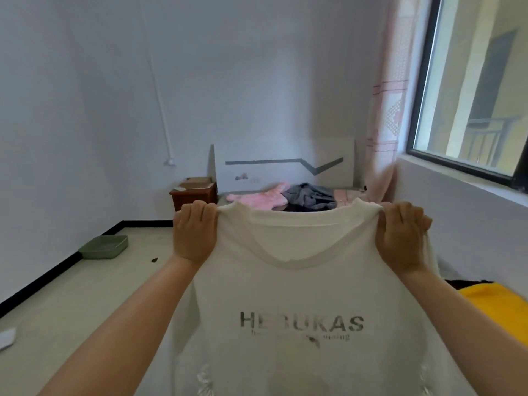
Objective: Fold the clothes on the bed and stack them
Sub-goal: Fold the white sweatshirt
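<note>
Up in the air, the left hand [194, 231] and the right hand [401, 234] each grip a shoulder of a white T-shirt [300, 295], fingers curled tight around the cloth. It hangs spread between them, dark letters showing. Behind it, a pink top [258, 199] and grey clothes [310, 196] lie on the bed [347, 194]. A yellow cloth [498, 304] lies at the right.

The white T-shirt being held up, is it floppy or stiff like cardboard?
Probably floppy: the white T-shirt sags between the left hand and the right hand, which each pinch a shoulder. It likely weighs little, since a fingertip hold keeps it up. Let go on one side, it would probably droop and crumple.
</note>
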`<control>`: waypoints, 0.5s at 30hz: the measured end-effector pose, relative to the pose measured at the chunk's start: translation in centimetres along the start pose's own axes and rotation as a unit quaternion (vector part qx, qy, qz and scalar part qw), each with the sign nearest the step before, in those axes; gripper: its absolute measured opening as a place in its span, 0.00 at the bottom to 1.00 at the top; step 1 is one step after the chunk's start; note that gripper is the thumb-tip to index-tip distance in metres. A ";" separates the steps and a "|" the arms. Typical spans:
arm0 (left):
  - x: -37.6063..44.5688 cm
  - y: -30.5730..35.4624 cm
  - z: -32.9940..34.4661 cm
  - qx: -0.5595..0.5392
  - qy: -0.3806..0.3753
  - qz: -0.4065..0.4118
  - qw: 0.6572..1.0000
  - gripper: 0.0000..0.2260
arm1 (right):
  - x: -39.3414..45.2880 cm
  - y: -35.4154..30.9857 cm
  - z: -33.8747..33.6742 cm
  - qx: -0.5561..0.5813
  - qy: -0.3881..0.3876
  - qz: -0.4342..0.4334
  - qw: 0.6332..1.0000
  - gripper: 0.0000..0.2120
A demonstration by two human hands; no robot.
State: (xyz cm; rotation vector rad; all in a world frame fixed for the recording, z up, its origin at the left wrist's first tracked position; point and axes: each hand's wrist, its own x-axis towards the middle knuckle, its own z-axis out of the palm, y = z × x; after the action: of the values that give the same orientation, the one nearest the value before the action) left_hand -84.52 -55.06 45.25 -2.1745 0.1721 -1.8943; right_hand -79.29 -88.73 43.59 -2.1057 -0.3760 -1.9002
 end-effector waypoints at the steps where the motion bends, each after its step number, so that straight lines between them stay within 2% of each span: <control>1: -1.2 -0.1 0.1 -0.003 -0.021 -0.007 1.000 0.01 | -1.1 -0.5 0.4 0.000 -0.020 0.005 1.000 0.12; 7: -5.3 -0.4 3.4 -0.045 -0.132 -0.055 0.989 0.01 | -4.8 -1.6 5.3 -0.011 -0.088 0.012 0.996 0.09; 12: -8.1 -0.6 9.7 -0.074 -0.196 -0.088 0.974 0.03 | -7.1 -0.9 12.7 -0.029 -0.131 0.003 0.991 0.04; 15: -9.7 -0.9 14.9 -0.074 -0.228 -0.102 0.965 0.04 | -8.9 0.0 18.3 -0.034 -0.164 0.017 0.986 0.08</control>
State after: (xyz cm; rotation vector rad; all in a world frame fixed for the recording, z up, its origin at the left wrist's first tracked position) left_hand -71.27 -50.05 34.43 -2.7559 0.0005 -1.4510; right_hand -63.32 -81.96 33.00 -2.4584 -0.3429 -1.5675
